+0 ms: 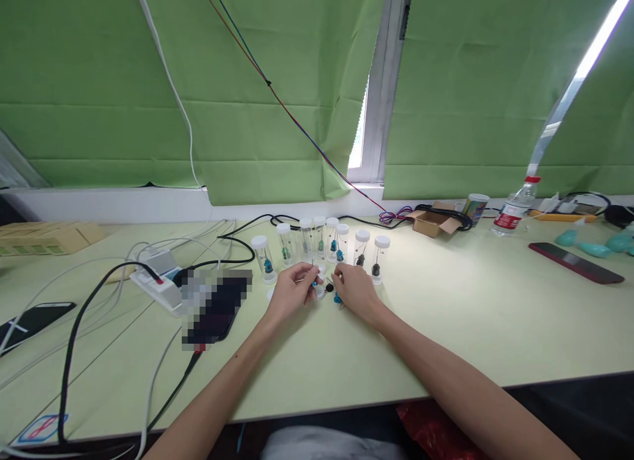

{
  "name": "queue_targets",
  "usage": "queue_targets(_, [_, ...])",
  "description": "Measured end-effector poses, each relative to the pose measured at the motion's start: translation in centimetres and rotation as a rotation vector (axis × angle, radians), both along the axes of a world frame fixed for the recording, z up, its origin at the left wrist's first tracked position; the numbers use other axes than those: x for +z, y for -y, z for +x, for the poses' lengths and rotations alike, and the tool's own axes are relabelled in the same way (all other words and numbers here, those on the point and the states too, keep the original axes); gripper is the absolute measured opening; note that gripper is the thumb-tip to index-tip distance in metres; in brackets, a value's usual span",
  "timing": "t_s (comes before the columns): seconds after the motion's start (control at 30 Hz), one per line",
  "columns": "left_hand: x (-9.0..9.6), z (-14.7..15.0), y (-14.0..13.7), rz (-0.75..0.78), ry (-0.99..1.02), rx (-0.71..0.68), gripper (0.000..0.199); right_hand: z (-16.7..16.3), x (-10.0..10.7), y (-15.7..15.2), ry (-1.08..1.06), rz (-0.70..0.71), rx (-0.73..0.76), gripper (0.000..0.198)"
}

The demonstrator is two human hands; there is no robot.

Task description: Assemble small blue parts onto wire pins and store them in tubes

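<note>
My left hand (pixel 296 289) is closed in a pinch at the table's middle, with a small blue and white piece at its fingertips, too small to name. Facing it, my right hand (pixel 357 289) is curled, its fingertips pointing down; what they hold is hidden. A small blue piece with thin wire (pixel 337 298) lies just under the right fingers. Between the hands sits a small black round piece (pixel 329 287). Behind them stand several clear, white-capped tubes, among them a left one (pixel 264 258) with a blue piece inside and a right one (pixel 379 258) with a dark piece.
To the left are a dark phone (pixel 222 308), a white power strip (pixel 157 288) and tangled cables. An open cardboard box (pixel 430 222), a water bottle (pixel 516 209) and a red-edged phone (pixel 574 262) are on the right. The table's front edge (pixel 347 410) runs below my forearms.
</note>
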State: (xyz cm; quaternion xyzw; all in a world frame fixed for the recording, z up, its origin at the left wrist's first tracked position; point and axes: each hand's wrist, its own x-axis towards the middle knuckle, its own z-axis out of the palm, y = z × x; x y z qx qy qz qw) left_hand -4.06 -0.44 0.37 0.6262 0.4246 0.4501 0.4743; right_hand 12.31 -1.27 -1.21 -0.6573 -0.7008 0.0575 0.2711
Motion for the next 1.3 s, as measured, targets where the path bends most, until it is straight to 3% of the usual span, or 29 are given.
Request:
queue_targets(0.1, [0.0, 0.0, 0.0, -0.018, -0.009, 0.002, 0.039, 0.0, 0.2, -0.1, -0.058, 0.075, -0.008, 0.023])
queue_targets(0.2, [-0.1, 0.1, 0.0, 0.057, -0.066, 0.022, 0.037, 0.0, 0.4, -0.1, -0.105, 0.116, 0.010, 0.020])
queue_targets(0.43, [-0.3, 0.1, -0.1, 0.258, -0.211, 0.098, 0.032, -0.2, 0.6, 0.3, -0.078, 0.018, 0.090, 0.009])
queue_targets(0.83, [-0.3, 0.4, 0.3, 0.304, -0.234, 0.195, 0.025, -0.2, -0.1, 0.5, -0.025, -0.022, 0.168, 0.005])
queue_targets(1.03, [0.2, 0.6, 0.8, 0.267, -0.167, 0.169, 0.031, -0.1, -0.1, 0.6, -0.025, 0.015, 0.206, 0.008])
queue_targets(1.3, [0.0, 0.6, 1.1, 0.327, -0.155, 0.117, 0.042, -0.3, 0.2, 0.8, -0.007, -0.010, 0.201, 0.008])
